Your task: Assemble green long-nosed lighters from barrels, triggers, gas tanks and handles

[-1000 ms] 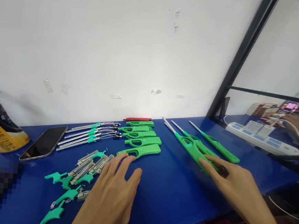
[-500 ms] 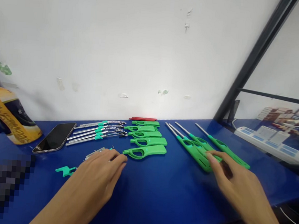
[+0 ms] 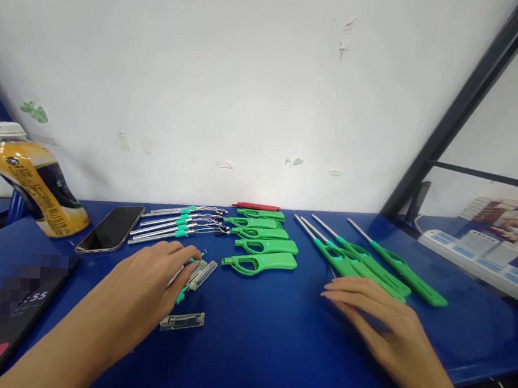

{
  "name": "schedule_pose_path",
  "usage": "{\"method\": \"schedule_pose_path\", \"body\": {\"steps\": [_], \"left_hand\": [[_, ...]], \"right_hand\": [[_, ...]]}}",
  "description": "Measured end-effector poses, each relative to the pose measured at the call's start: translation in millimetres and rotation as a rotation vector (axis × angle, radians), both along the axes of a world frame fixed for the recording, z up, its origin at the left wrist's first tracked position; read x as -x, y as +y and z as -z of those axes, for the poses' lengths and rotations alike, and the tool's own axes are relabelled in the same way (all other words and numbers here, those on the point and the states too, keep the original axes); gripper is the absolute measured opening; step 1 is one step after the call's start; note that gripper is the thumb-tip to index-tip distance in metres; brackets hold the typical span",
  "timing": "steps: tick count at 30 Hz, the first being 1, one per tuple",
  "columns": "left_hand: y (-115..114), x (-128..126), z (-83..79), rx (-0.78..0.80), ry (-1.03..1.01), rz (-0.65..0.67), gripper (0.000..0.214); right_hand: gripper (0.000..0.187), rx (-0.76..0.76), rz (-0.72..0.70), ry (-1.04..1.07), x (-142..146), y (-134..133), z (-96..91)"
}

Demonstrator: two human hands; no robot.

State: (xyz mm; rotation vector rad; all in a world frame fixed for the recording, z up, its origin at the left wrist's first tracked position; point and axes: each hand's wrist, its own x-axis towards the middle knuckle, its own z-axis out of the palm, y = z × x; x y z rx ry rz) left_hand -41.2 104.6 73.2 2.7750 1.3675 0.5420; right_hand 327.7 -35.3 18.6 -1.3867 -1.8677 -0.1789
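Observation:
My left hand (image 3: 156, 275) curls down over a bunch of small clear plastic lighter tanks (image 3: 203, 275), with its fingertips closed on part of the bunch. A teal trigger piece (image 3: 181, 296) pokes out below the fingers. One more clear tank (image 3: 188, 320) lies apart, nearer to me. My right hand (image 3: 374, 320) holds nothing I can see, its fingers stretched out low over the table. It is beside the green long-necked lighters (image 3: 345, 263) with metal tubes, covering part of their handles. Several green handle shells (image 3: 260, 261) lie in a column between my hands.
Metal tubes with teal collars and wires (image 3: 161, 235) lie in a row behind my left hand. A phone (image 3: 110, 229), a yellow-labelled bottle (image 3: 40, 183) and a second phone (image 3: 30, 307) are at left. A white power strip (image 3: 473, 259) stands right, past a dark post (image 3: 463, 108).
Clear tanks and teal pieces have come rightward with my left hand; a single tank now shows in front. My right hand has drawn back from the lighters, fingers straightened. The view has shifted left.

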Motion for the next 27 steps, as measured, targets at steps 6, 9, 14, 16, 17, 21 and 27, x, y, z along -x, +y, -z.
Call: {"method": "schedule_pose_path", "body": {"steps": [6, 9, 14, 16, 17, 21, 27], "left_hand": [[8, 12, -4.5, -0.060, -0.042, -0.062, 0.049], [8, 15, -5.1, -0.124, -0.053, -0.080, 0.047], [10, 16, -2.1, -0.094, -0.058, -0.049, 0.046], [12, 16, -1.1, -0.078, -0.056, -0.043, 0.047], [12, 16, -0.8, -0.072, -0.056, -0.040, 0.047], [12, 14, -0.2, -0.048, -0.054, -0.039, 0.048], [11, 11, -0.5, 0.016, -0.048, -0.048, 0.049]], "right_hand": [[0.023, 0.185, 0.024, -0.113, -8, 7, 3.4], [0.024, 0.236, -0.038, -0.181, -4, 12, -4.3], [0.031, 0.329, -0.131, -0.286, 3, 25, -32.3], [0.031, 0.351, -0.145, -0.333, 6, 35, -45.7], [0.032, 0.353, -0.154, -0.366, 9, 42, -51.4], [0.041, 0.363, -0.182, -0.534, 20, 75, -62.2], [0.036, 0.374, -0.144, -0.582, 32, 100, -48.4]]}}
